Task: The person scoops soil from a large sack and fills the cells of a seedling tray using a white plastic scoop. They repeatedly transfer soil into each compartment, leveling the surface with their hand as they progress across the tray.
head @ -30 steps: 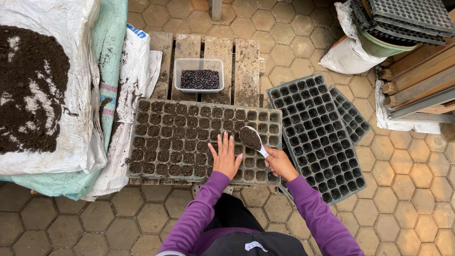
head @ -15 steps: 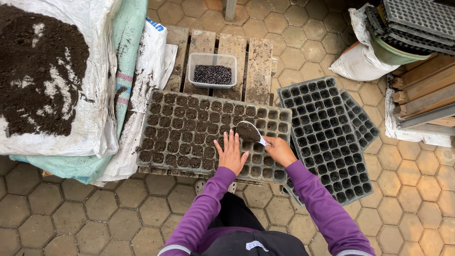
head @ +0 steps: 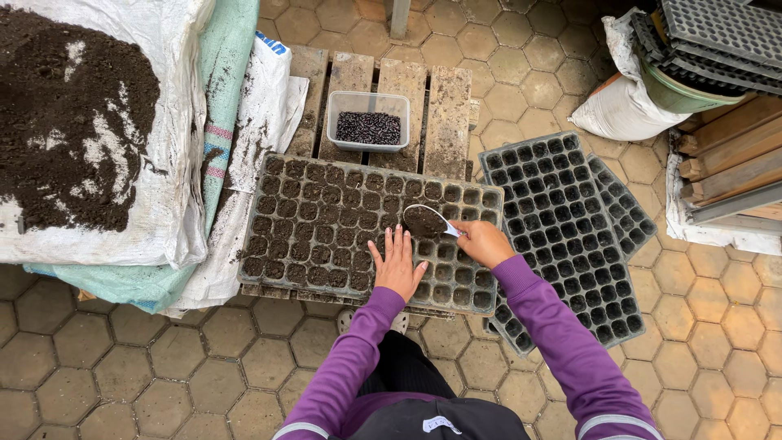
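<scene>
Two hands work over a seed tray (head: pixel 326 220) that lies across a low slatted pallet (head: pixel 448 114). The left hand (head: pixel 397 265) lies flat, fingers spread and nothing in its grip, pressed on the tray's near edge, seemingly to steady it. The right hand (head: pixel 482 242) at 3 o'clock of the left has its grip closed round the handle of a scoop (head: pixel 425 220), whose bowl, heaped with dark soil, hangs over cells at the tray's centre-right. Cells on the left of the tray look filled with soil while those toward 3 o'clock look shallower or bare, which fits the scoop's position at that boundary. A clear tub (head: pixel 368 121) of dark grains sits on the pallet at 12 o'clock of the tray, within arm's reach. Empty black trays (head: pixel 562 228) lie stacked on the paving at 3 o'clock, and a soil heap (head: pixel 65 114) on white sacking lies at 9 o'clock, both near to hand. The scoop's handle is mostly hidden inside the fist. Whether the tub holds seeds or pellets is too fine to tell. More trays at 1 o'clock and the soil heap are cut off by the frame edges, and the person's legs hide the pallet's near side.
</scene>
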